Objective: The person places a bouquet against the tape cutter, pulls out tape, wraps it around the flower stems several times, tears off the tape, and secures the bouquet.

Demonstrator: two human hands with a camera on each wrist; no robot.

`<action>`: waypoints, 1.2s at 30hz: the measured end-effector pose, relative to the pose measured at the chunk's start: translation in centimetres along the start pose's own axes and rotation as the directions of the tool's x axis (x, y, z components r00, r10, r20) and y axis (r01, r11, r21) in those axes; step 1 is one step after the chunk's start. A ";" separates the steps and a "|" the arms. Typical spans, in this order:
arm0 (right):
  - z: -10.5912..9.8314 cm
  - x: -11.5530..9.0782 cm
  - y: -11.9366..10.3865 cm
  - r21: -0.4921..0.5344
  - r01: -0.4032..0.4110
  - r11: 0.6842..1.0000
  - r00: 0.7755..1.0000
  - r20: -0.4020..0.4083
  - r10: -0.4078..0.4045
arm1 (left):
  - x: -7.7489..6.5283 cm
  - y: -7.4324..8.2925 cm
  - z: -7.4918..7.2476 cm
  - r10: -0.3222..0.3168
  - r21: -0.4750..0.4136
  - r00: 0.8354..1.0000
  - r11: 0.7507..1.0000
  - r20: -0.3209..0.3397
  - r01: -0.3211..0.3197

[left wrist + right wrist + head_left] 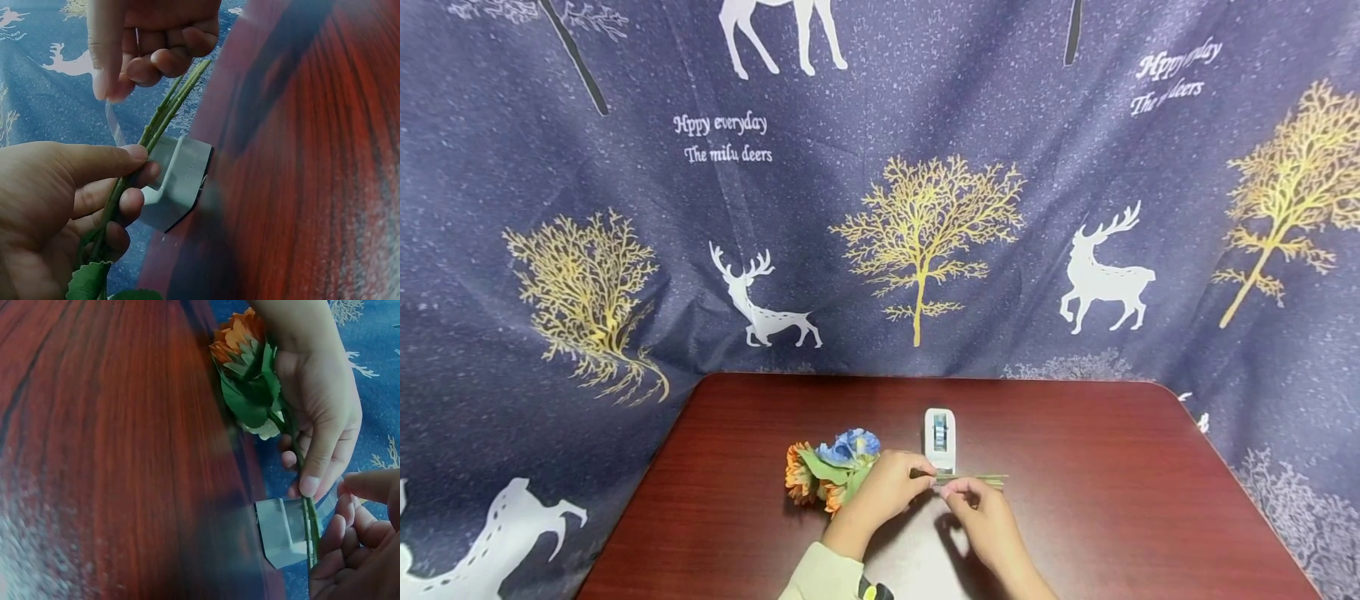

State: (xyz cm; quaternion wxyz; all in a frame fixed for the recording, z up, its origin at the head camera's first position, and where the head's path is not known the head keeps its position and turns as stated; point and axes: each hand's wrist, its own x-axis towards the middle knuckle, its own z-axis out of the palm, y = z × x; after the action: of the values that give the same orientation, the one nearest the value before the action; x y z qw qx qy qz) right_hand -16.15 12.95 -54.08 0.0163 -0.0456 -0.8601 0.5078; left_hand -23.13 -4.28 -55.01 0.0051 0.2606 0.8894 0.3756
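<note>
A bunch of artificial flowers, with a blue bloom (852, 447) and orange blooms (799, 472), lies to the left in the head view. My left hand (891, 485) grips its green stems (169, 112), thumb on top and fingers curled beneath. The cut stem ends point right. Between thumb and finger, my right hand (988, 517) pinches a short strip of clear tape (114, 125), which runs down to the stems beside the left thumb. Just beyond the hands stands a white tape dispenser (945, 461), partly covered by the stems in the left wrist view.
The dark red wooden table (1112, 483) has rounded far corners. Behind it hangs a blue cloth (865, 108) printed with deer and golden trees. A black wristband with a yellow patch (876, 591) sits at my left wrist.
</note>
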 end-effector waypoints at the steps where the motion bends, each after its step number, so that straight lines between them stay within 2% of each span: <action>1: 0.0 0.0 0.0 0.003 -0.003 1.000 1.000 0.001 0.003 | 0.0 0.1 -0.1 -0.006 -0.010 1.000 1.000 0.004 0.006; 8: 0.1 0.0 0.0 0.018 -0.027 0.999 1.000 0.010 0.026 | -0.1 0.5 -0.5 -0.040 -0.064 0.999 0.997 0.029 0.042; 11: 0.2 -0.1 0.1 0.029 -0.028 0.999 0.999 0.015 0.028 | 0.0 0.5 -0.6 -0.040 -0.060 0.999 0.997 0.023 0.041; 20: 0.3 0.1 0.5 0.055 -0.020 0.998 1.000 0.014 0.020 | 0.2 0.6 -1.1 0.020 0.014 0.999 1.000 -0.031 -0.019; 26: 0.5 0.6 1.0 0.096 -0.048 0.994 0.999 0.015 0.047 | 0.2 0.7 -1.4 0.021 -0.046 0.999 0.999 -0.049 -0.023; 30: 0.6 1.0 1.2 0.086 -0.050 0.995 0.999 0.009 0.049 | 0.3 0.8 -1.5 0.018 -0.088 0.999 0.996 -0.048 -0.022; 36: 0.8 1.8 1.1 0.068 -0.050 0.996 0.999 0.006 0.049 | 0.4 0.9 -1.6 0.076 -0.015 0.995 0.997 -0.057 -0.077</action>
State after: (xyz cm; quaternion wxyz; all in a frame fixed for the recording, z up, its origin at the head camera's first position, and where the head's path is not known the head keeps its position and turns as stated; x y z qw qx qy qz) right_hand -17.90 12.96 -55.51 0.0036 -0.0653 -0.8409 0.5373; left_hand -23.38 -4.61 -53.17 -0.0321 0.2836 0.8753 0.3903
